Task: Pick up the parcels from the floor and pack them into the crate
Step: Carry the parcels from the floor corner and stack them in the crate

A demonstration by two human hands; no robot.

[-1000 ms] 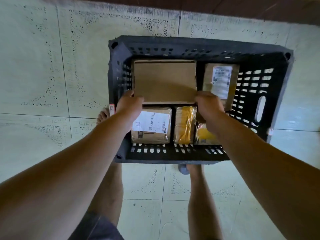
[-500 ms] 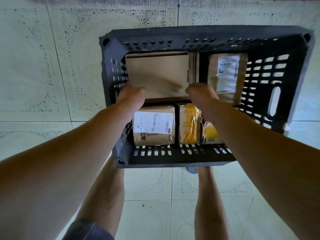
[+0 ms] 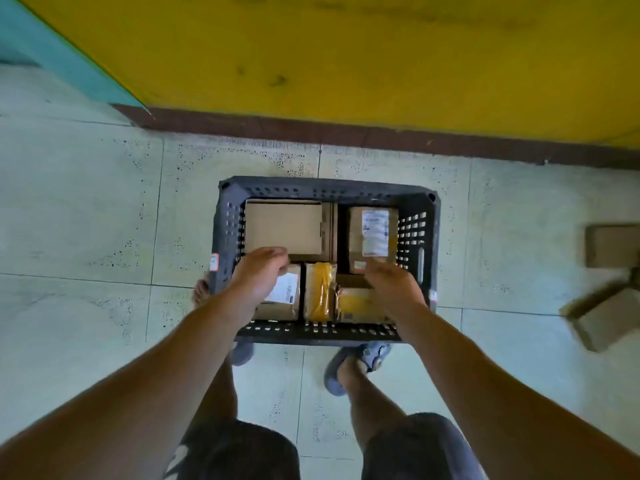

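**A:** Start at the left. What's there?

**B:** Bare tiled floor (image 3: 86, 220), no parcels on that side that I can see. Then the dark slotted crate (image 3: 221, 237), with the person standing at its near wall.

**A:** And inside it?

**B:** At the far left, a plain brown box (image 3: 284, 225) lying flat. The left hand (image 3: 258, 275) hangs just over that box's near edge, fingers loosely curled, its grip closed on nothing as far as I can tell. Beneath the hand sits a labelled parcel (image 3: 285, 292). Just beside that is a parcel wrapped in yellow tape (image 3: 320, 294), then another yellow-taped parcel (image 3: 360, 304) in the near right corner.

**A:** The right hand?

**B:** The right hand (image 3: 393, 287) hovers above that corner, fingers spread apart, empty. Beyond it, at the far right of the crate, stands a tall parcel with a white label (image 3: 372, 233).

**A:** So the crate's full?

**B:** One layer looks nearly full: five parcels, packed close, with a dark gap between the tall one and the near right one. I'd judge most of the work done.

**A:** What's left?

**B:** On the floor at the far right, well apart from the crate, a brown box (image 3: 611, 245) lies flat, and nearer the person a second cardboard box (image 3: 604, 315) lies tilted and blurred. Those two aren't packed yet. Whether more lie out of view, I can't say.
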